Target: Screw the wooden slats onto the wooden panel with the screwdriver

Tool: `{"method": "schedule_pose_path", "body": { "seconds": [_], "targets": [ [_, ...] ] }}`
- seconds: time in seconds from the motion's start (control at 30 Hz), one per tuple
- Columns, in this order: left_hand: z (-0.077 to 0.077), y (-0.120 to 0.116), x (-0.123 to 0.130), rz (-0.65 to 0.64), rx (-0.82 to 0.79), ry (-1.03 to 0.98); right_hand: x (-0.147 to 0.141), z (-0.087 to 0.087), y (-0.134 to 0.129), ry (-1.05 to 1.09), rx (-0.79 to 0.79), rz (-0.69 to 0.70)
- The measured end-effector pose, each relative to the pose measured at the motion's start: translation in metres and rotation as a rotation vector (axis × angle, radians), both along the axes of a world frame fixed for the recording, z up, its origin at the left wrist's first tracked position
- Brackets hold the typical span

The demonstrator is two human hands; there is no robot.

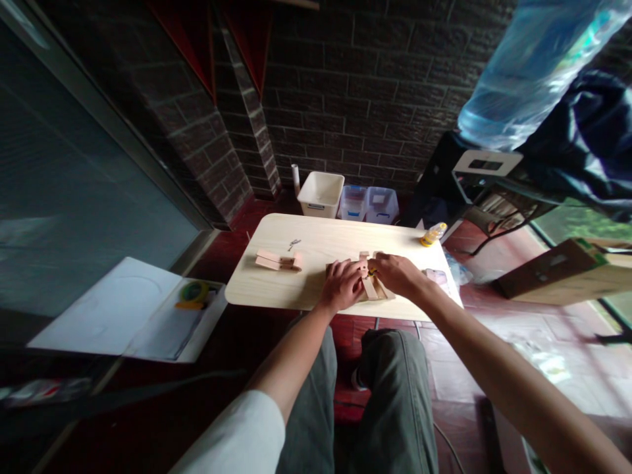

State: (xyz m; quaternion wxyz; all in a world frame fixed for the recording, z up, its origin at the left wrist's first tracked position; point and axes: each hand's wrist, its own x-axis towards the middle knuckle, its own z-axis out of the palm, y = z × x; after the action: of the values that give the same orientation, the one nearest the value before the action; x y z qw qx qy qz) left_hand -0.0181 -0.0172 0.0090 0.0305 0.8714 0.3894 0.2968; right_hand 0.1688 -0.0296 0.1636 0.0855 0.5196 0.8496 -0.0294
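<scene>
On the light wood table (316, 230), my left hand (344, 284) presses down over a wooden assembly (370, 288) made of small flat pieces, its fingers bent around the near-left part. My right hand (397, 273) meets it from the right, fingers pinched together over the assembly. A small yellow and dark thing (372, 271) shows at the right fingertips; its kind is too small to tell. Both hands hide much of the assembly. To the left lies another joined set of wooden pieces (279, 261), with small dark metal bits (294, 244) just beyond it.
A yellow-labelled bottle (434, 235) stands at the table's far right corner, and a phone-like flat object (437, 279) lies nearer. Behind the table are a cream bin (321, 191) and clear plastic boxes (381, 204). An open white case (123, 309) sits at the left.
</scene>
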Motion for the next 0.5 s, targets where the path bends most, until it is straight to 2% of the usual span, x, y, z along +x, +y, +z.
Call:
{"method": "schedule_pose_path", "body": {
  "seconds": [0.5],
  "targets": [
    [0.0013,0.0004,-0.0011,-0.011,0.024,0.004,-0.0050,-0.0013,0.0014,0.013,-0.037,-0.030]
  ]
}}
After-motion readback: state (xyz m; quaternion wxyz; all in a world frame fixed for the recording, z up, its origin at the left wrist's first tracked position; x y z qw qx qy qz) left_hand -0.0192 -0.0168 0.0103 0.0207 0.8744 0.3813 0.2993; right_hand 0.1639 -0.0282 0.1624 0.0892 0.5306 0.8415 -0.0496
